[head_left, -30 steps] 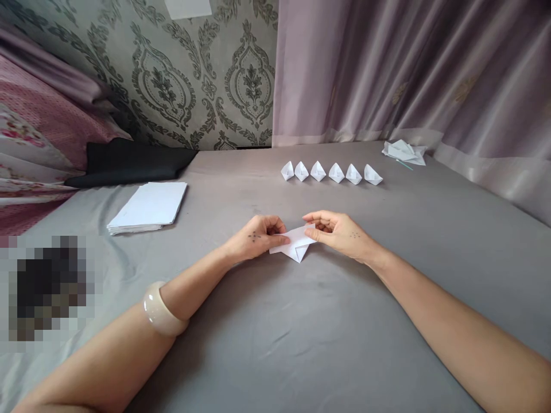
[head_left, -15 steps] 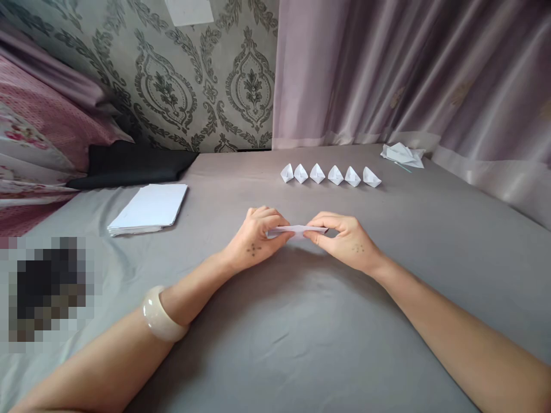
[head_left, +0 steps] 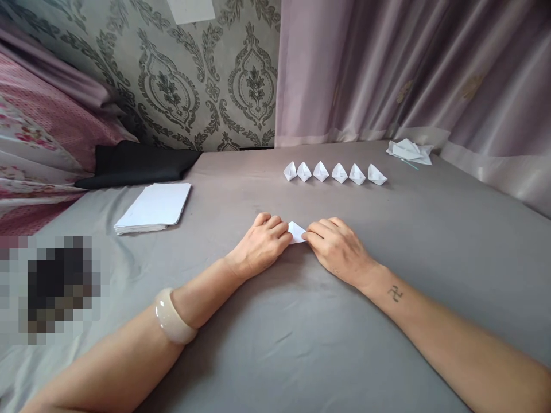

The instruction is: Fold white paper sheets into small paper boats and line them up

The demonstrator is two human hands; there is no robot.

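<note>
A small folded white paper [head_left: 297,232] lies on the grey sheet [head_left: 275,344] between my two hands, mostly covered by them. My left hand [head_left: 262,244] rests palm down on its left side, fingers curled over the paper. My right hand [head_left: 336,248] presses on its right side, fingers bent together onto the fold. Only a little white triangle of the paper shows between the fingertips. A pale bangle [head_left: 172,316] sits on my left forearm.
Several small folded paper boats [head_left: 334,172] stand in a row behind my hands. A stack of white sheets [head_left: 154,207] lies at the left, with a black cloth [head_left: 138,163] behind it. Crumpled paper [head_left: 408,151] lies by the curtain at the back right.
The paper was held up between both hands and turned edge-on; now it is down flat on the sheet and both hands are turned palm down, pressing on it.
</note>
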